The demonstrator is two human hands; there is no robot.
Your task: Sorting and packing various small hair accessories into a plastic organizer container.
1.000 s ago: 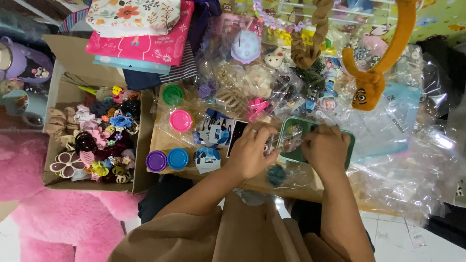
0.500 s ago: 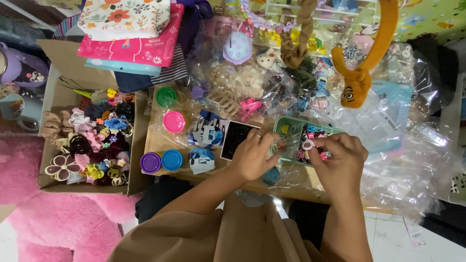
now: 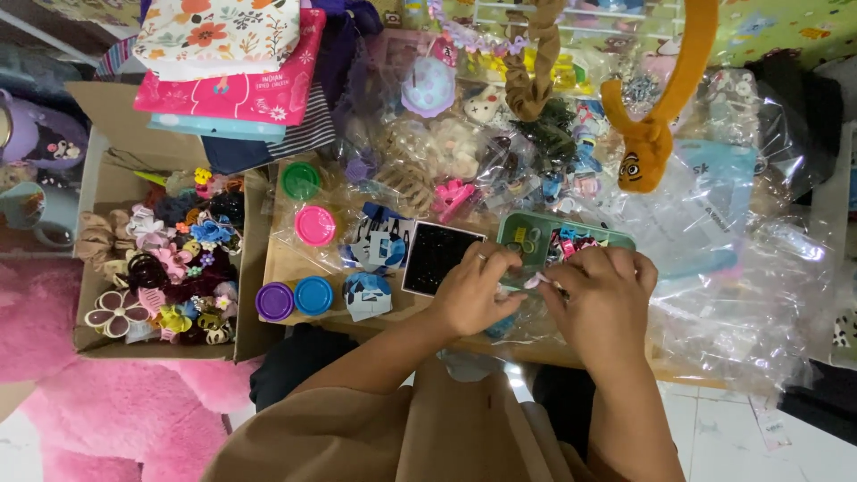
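My left hand point(image 3: 478, 290) and my right hand point(image 3: 600, 296) meet over the front of a small wooden table point(image 3: 290, 264). Between their fingertips they pinch a small clear plastic bag point(image 3: 536, 282) with a pale pink piece at its mouth. Just behind the hands stands a green tray point(image 3: 525, 230) holding small colourful hair accessories. A black card point(image 3: 437, 257) lies on the table, touching my left hand's far side.
Round lids in green point(image 3: 301, 180), pink point(image 3: 315, 225), purple point(image 3: 274, 302) and blue point(image 3: 313, 295) sit left on the table. A cardboard box point(image 3: 253, 328) of hair clips stands further left. Crinkled clear bags point(image 3: 750, 295) spread right; an orange plush headband point(image 3: 656, 134) hangs behind.
My right hand moved left from over the green tray and joined my left hand at the small bag. The view shifted slightly.
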